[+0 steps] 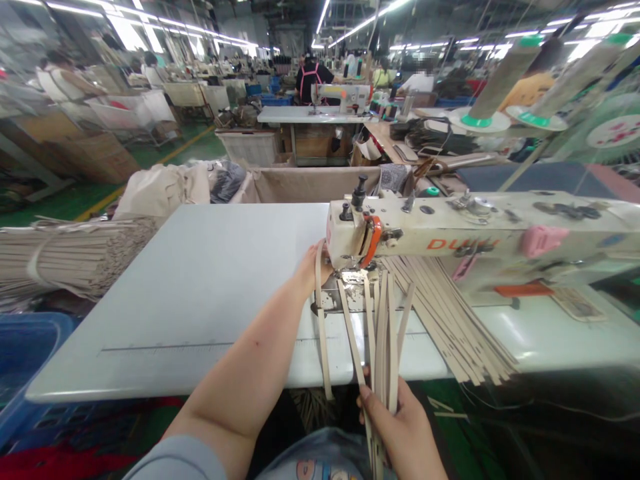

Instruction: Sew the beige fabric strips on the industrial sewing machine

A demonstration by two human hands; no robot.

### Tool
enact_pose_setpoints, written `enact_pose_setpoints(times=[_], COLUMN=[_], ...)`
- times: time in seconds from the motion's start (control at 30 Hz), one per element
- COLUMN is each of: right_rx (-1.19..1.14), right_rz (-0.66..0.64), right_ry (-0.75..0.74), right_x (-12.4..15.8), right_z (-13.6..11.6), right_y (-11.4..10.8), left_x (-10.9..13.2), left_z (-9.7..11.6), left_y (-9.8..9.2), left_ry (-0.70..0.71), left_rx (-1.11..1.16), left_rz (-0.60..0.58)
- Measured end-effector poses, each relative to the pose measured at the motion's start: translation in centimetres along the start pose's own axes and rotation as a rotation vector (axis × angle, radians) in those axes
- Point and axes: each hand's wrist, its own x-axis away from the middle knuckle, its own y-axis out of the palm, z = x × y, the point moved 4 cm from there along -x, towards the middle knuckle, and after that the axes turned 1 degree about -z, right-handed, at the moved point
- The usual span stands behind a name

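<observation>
My left hand (323,261) is at the left side of the sewing machine's head (345,230), close to the needle area. Its fingers are closed on a narrow beige strip (323,333), which bends over the hand and hangs past the table's front edge; the fingertips are partly hidden. In front of the machine, at the table edge, my right hand (400,427) grips a bunch of similar beige strips (384,333). Their upper ends fan out toward the metal needle plate (350,297). One strip (351,327) stands a little apart from the bunch on the left.
More beige strips (450,320) lie under the machine arm, right of the needle. A tied bundle of strips (75,257) and a blue basket (35,353) are left of the white table (215,280). Behind it stands a cloth-lined bin (310,185). Thread cones (500,87) rise at right.
</observation>
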Motion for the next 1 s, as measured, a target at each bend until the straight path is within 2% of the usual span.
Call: enact_pose_setpoints(times=[0.17, 0.5, 0.73, 0.87, 1.0], right_rx=[0.016, 0.031, 0.003, 0.000, 0.035], right_rz=[0.015, 0.018, 0.005, 0.008, 0.021], right_ry=[0.009, -0.018, -0.029, -0.036, -0.036], right_x=[-0.3, -0.7, -0.8, -0.9, -0.8], right_z=[-0.4, -0.9, -0.7, -0.4, -0.2], right_y=[0.3, 0.8, 0.7, 0.6, 0.3], left_x=[0.6, 0.5, 0.7, 0.6, 0.6], left_z=[0.6, 0.8, 1.3, 0.6, -0.7], left_y=[-0.4, -0.3, -0.6, -0.9, -0.9], left_ry=[-0.019, -0.012, -0.030, -0.013, 0.061], left_rx=[0.058, 0.007, -0.014, 0.015, -0.034], left_rz=[0.052, 0.111, 0.085, 0.101, -0.007])
